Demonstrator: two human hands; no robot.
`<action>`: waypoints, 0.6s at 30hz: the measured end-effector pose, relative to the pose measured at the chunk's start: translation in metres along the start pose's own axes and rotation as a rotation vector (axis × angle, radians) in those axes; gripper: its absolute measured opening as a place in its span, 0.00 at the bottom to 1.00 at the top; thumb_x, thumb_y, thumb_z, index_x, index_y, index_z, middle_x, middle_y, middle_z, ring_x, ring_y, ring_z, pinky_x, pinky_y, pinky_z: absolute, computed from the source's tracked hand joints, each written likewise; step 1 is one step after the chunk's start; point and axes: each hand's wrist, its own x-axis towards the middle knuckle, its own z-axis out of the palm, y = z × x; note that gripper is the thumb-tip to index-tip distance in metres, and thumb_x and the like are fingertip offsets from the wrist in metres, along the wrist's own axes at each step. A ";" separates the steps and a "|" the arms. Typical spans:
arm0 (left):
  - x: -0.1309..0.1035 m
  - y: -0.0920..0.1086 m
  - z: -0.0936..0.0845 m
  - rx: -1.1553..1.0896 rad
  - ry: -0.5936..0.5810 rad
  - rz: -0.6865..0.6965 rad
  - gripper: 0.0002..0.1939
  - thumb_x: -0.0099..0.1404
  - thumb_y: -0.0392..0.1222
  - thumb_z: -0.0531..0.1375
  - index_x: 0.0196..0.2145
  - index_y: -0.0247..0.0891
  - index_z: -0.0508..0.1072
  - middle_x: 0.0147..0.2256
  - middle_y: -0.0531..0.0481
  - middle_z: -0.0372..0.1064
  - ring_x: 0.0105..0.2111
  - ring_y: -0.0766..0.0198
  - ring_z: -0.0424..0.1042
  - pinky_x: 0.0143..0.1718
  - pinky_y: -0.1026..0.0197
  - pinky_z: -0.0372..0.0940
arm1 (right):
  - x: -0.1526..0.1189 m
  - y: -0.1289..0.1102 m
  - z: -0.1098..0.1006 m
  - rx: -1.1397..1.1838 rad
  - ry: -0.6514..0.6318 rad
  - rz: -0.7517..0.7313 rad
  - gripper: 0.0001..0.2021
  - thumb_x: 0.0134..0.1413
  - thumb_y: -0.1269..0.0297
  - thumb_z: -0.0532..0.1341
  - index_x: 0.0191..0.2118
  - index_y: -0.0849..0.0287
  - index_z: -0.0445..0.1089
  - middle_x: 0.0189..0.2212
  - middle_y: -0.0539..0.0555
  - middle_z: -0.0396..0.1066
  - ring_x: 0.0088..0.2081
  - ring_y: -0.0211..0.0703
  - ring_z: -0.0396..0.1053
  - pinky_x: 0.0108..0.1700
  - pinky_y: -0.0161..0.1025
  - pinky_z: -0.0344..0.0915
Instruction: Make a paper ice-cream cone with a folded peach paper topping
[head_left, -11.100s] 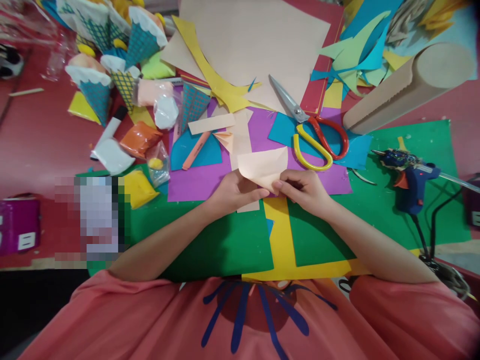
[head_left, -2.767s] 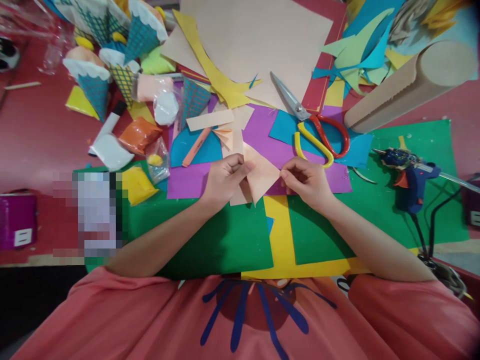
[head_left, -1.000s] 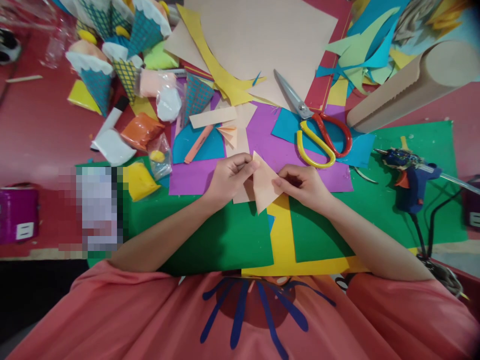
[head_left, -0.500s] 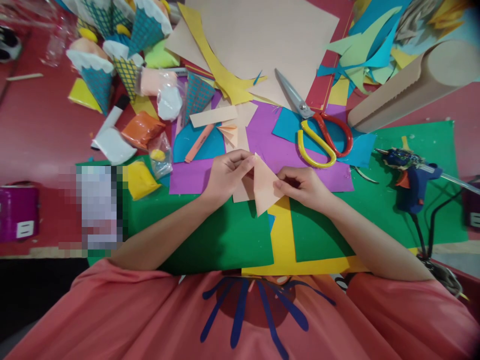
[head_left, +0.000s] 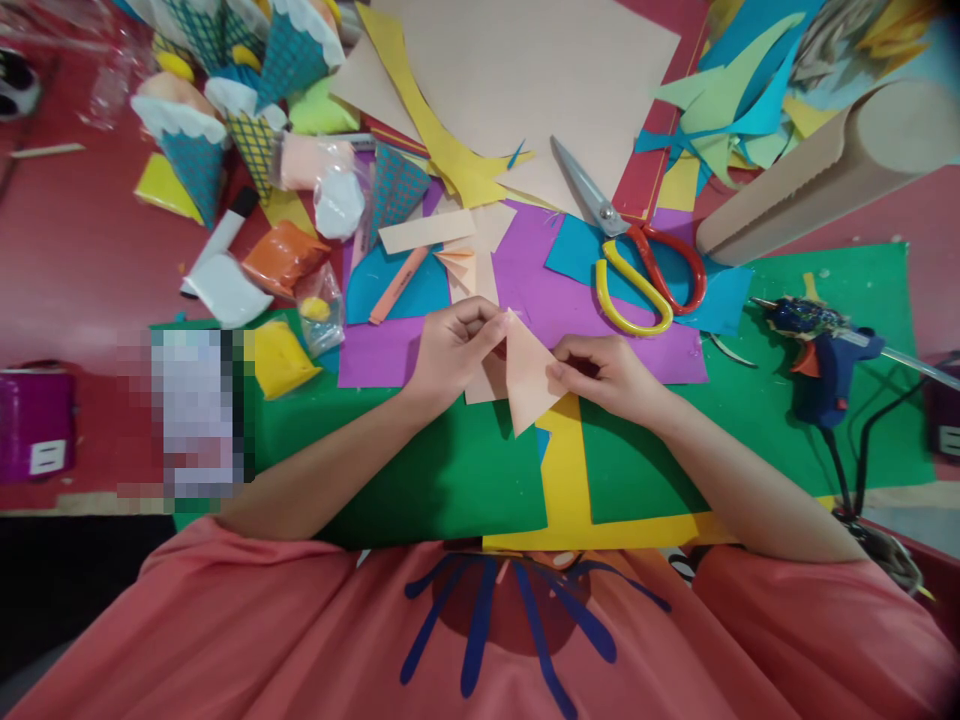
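Note:
A peach paper piece (head_left: 532, 380), folded to a point at the top, hangs between my two hands over the purple and green sheets. My left hand (head_left: 466, 345) pinches its upper tip between thumb and fingers. At the paper's right edge, my right hand (head_left: 600, 372) grips it between thumb and curled forefinger. Just beyond my hands lie a small fan-folded peach paper (head_left: 459, 266), a peach strip (head_left: 427, 232) and an orange marker (head_left: 400, 286).
Scissors (head_left: 615, 215) lie beyond my right hand, and a glue gun (head_left: 825, 370) sits far right near a paper roll (head_left: 810, 180). Paper cones (head_left: 191, 165), clay packets (head_left: 283, 258) and a yellow packet (head_left: 281, 360) are at the left.

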 end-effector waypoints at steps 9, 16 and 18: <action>0.000 0.003 -0.003 0.002 -0.047 0.038 0.14 0.58 0.53 0.64 0.31 0.39 0.75 0.20 0.55 0.70 0.20 0.72 0.69 0.21 0.69 0.62 | 0.000 0.000 -0.001 0.077 0.024 0.024 0.12 0.58 0.60 0.57 0.26 0.60 0.64 0.20 0.47 0.60 0.22 0.31 0.54 0.24 0.32 0.51; 0.000 0.005 0.000 0.032 0.030 0.007 0.21 0.53 0.59 0.66 0.28 0.37 0.73 0.22 0.53 0.74 0.22 0.70 0.74 0.24 0.68 0.68 | 0.004 0.002 -0.006 0.222 0.400 0.067 0.14 0.53 0.55 0.62 0.25 0.59 0.64 0.20 0.47 0.59 0.22 0.32 0.54 0.23 0.34 0.49; 0.000 0.005 -0.001 0.042 0.015 -0.014 0.20 0.54 0.59 0.65 0.29 0.37 0.72 0.23 0.52 0.75 0.23 0.68 0.75 0.25 0.67 0.70 | 0.005 0.002 -0.007 0.225 0.415 0.086 0.15 0.53 0.53 0.62 0.25 0.58 0.64 0.20 0.48 0.59 0.22 0.32 0.54 0.23 0.34 0.50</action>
